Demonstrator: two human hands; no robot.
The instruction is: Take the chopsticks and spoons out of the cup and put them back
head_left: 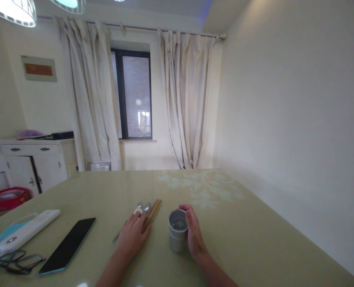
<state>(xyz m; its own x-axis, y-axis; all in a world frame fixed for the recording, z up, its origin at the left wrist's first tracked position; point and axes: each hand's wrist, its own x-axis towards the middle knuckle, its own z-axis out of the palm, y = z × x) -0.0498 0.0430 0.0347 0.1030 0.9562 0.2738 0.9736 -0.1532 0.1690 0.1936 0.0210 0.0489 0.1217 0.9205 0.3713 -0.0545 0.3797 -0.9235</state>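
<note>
At the near left corner of the table, eyeglasses and a black smartphone lie well apart from the cutlery; they leave the left forearm ample room.

Near the middle, the left hand lies palm down over the cutlery, fingers bent across it. I cannot tell whether this grip pinches anything, since the fingertips are hidden. The metal spoons show their bowls beyond the fingers, towards the far edge, and the wooden chopsticks lie just beside them, slanting the same way. Handling these well calls for closing thumb and fingers around all the handles together; the thin chopsticks could roll out of a loose hold.

Next, the grey utensil holder stands upright, mouth up, its perforated bottom visible inside. The right hand curves round its side facing the table's right edge, fingers behind the rim, thumb nearer. Light, even pressure low down should suit it best; pushing at the rim could tip it.
</note>
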